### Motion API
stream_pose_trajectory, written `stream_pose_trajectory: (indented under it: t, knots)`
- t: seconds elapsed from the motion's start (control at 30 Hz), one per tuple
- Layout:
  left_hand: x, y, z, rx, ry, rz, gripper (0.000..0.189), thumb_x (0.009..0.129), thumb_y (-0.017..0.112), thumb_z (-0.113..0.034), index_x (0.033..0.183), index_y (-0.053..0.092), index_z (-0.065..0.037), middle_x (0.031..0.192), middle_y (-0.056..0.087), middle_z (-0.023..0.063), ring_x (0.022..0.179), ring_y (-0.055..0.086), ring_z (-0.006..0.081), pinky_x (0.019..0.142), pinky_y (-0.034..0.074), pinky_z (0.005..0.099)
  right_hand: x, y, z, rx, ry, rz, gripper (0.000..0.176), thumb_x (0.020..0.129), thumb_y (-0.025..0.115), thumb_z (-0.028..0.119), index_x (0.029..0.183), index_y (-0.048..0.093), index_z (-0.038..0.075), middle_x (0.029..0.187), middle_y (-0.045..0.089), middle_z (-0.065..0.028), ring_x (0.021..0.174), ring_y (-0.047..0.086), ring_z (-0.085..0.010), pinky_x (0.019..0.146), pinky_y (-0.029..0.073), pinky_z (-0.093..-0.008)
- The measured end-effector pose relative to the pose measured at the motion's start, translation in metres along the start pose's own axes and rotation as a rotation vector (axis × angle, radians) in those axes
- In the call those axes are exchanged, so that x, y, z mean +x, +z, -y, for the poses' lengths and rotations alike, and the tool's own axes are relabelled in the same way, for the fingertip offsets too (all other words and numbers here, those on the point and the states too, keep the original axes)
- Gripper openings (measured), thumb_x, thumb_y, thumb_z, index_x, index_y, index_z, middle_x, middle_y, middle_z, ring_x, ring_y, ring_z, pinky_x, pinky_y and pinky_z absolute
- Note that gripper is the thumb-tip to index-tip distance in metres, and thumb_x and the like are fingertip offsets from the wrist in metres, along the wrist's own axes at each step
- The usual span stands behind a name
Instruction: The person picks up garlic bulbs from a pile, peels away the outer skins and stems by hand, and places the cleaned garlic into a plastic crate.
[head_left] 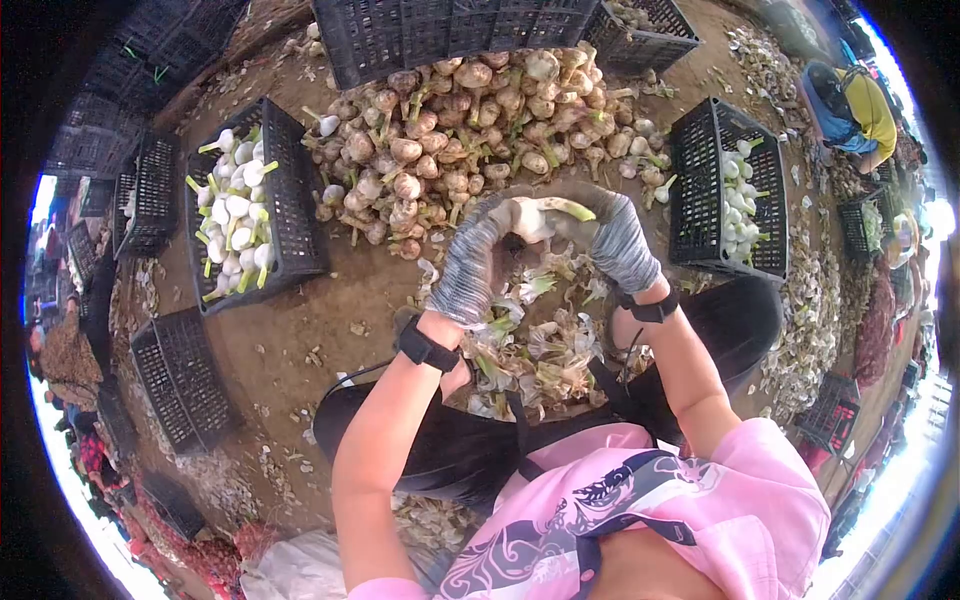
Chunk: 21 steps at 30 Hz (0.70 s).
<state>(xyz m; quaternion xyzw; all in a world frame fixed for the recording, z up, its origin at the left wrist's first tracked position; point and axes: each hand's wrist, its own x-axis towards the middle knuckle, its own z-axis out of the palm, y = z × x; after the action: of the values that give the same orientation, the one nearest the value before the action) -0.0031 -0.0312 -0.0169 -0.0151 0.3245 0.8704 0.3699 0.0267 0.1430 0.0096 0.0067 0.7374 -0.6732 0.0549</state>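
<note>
Garlic bulb (530, 218), white with a green stalk, is held up between both gloved hands over the person's lap, just in front of the big pile.

Bare dirt ground (335, 295) carries everything. On it the pile of unpeeled garlic (470, 120) spreads wide, brown-skinned, up to a black crate at the top (440, 35). The left crate (297, 215) holds white peeled bulbs with green stems; the right crate (700, 140) holds a smaller lot of the same. An empty crate (180, 375) lies nearer the person on the left. A heap of papery skins (530, 345) lies below the hands, between the knees. Another person (855, 105) crouches far off at the upper right.

The left hand (470, 270), in a grey glove, has its fingers closed around the bulb's left side. The right hand (620, 245), gloved alike, has its fingers closed on the stalk side, touching the bulb.
</note>
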Motion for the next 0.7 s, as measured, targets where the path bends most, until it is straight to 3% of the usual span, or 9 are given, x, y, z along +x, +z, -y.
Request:
stream_pose_trajectory:
  t: [0.03, 0.17, 0.23, 0.33, 0.37, 0.47, 0.53, 0.63, 0.7]
  knots:
    - [0.002, -0.001, 0.005, -0.032, -0.007, -0.085, 0.038, 0.088, 0.048, -0.033, 0.113, 0.048, -0.005, 0.095, 0.058, 0.0068, 0.078, 0.057, 0.0157, 0.060, 0.047, 0.0276, -0.001, 0.001, -0.004, -0.035, -0.025, -0.007, 0.029, 0.076, 0.064, 0.011, 0.103, 0.059, 0.000, 0.096, 0.063, -0.0073, 0.087, 0.056, -0.0118, 0.081, 0.044, -0.0276]
    - [0.004, -0.001, 0.005, -0.118, -0.025, -0.093, 0.035, 0.088, 0.050, -0.031, 0.113, 0.049, -0.006, 0.095, 0.058, 0.0074, 0.077, 0.057, 0.0155, 0.062, 0.048, 0.0275, -0.002, 0.003, -0.004, -0.134, -0.021, -0.009, 0.032, 0.076, 0.064, 0.011, 0.105, 0.058, 0.001, 0.096, 0.063, -0.0076, 0.087, 0.056, -0.0116, 0.079, 0.045, -0.0274]
    - [0.004, 0.004, 0.000, 0.148, 0.129, -0.122, 0.035, 0.088, 0.051, -0.032, 0.113, 0.049, -0.007, 0.095, 0.057, 0.0064, 0.079, 0.056, 0.0143, 0.064, 0.048, 0.0267, 0.001, 0.010, -0.012, 0.170, 0.003, -0.089, 0.035, 0.076, 0.065, 0.011, 0.108, 0.056, 0.002, 0.095, 0.062, -0.0061, 0.086, 0.056, -0.0110, 0.077, 0.046, -0.0270]
    - [0.002, 0.017, -0.007, 0.354, 0.185, -0.179, 0.039, 0.086, 0.054, -0.031, 0.114, 0.049, -0.005, 0.101, 0.056, 0.0036, 0.089, 0.053, 0.0115, 0.076, 0.045, 0.0243, 0.002, 0.026, -0.017, 0.182, -0.002, -0.231, 0.037, 0.076, 0.065, 0.010, 0.110, 0.054, 0.002, 0.096, 0.062, -0.0050, 0.086, 0.055, -0.0104, 0.076, 0.046, -0.0264]
    - [0.009, 0.016, -0.002, 0.634, 0.420, -0.138, 0.040, 0.086, 0.056, -0.028, 0.116, 0.046, -0.003, 0.103, 0.054, 0.0044, 0.091, 0.051, 0.0113, 0.078, 0.044, 0.0237, 0.005, 0.025, -0.020, 0.272, -0.002, -0.231, 0.037, 0.075, 0.065, 0.009, 0.110, 0.055, 0.001, 0.099, 0.061, -0.0047, 0.087, 0.055, -0.0099, 0.077, 0.046, -0.0258]
    - [0.009, 0.009, 0.000, 0.670, 0.454, -0.164, 0.039, 0.087, 0.055, -0.025, 0.117, 0.044, -0.003, 0.104, 0.053, 0.0053, 0.092, 0.050, 0.0121, 0.079, 0.044, 0.0240, 0.005, 0.026, -0.017, 0.174, -0.018, -0.193, 0.040, 0.074, 0.065, 0.008, 0.112, 0.054, 0.001, 0.101, 0.061, -0.0058, 0.087, 0.055, -0.0097, 0.077, 0.046, -0.0253]
    - [0.007, 0.013, -0.002, 0.602, 0.442, -0.195, 0.037, 0.087, 0.054, -0.027, 0.113, 0.047, -0.002, 0.103, 0.054, 0.0051, 0.092, 0.050, 0.0116, 0.079, 0.043, 0.0242, 0.000, 0.028, -0.002, 0.372, 0.096, -0.170, 0.039, 0.073, 0.065, 0.006, 0.111, 0.055, 0.000, 0.100, 0.061, -0.0065, 0.087, 0.056, -0.0100, 0.077, 0.045, -0.0244]
    - [0.006, 0.006, -0.004, 0.683, 0.459, -0.228, 0.035, 0.089, 0.050, -0.031, 0.109, 0.049, -0.002, 0.098, 0.055, 0.0049, 0.086, 0.052, 0.0115, 0.077, 0.044, 0.0241, 0.001, 0.019, -0.022, 0.089, 0.100, -0.191, 0.027, 0.074, 0.060, 0.005, 0.100, 0.061, -0.002, 0.092, 0.063, -0.0071, 0.081, 0.057, -0.0102, 0.072, 0.046, -0.0242]
    - [0.008, -0.006, -0.006, 0.750, 0.330, -0.280, 0.036, 0.091, 0.043, -0.036, 0.102, 0.053, -0.003, 0.091, 0.058, 0.0038, 0.077, 0.054, 0.0110, 0.069, 0.047, 0.0246, -0.001, 0.022, -0.024, 0.004, 0.084, -0.198, 0.025, 0.074, 0.059, 0.005, 0.097, 0.061, -0.003, 0.088, 0.064, -0.0067, 0.079, 0.057, -0.0103, 0.071, 0.046, -0.0246]
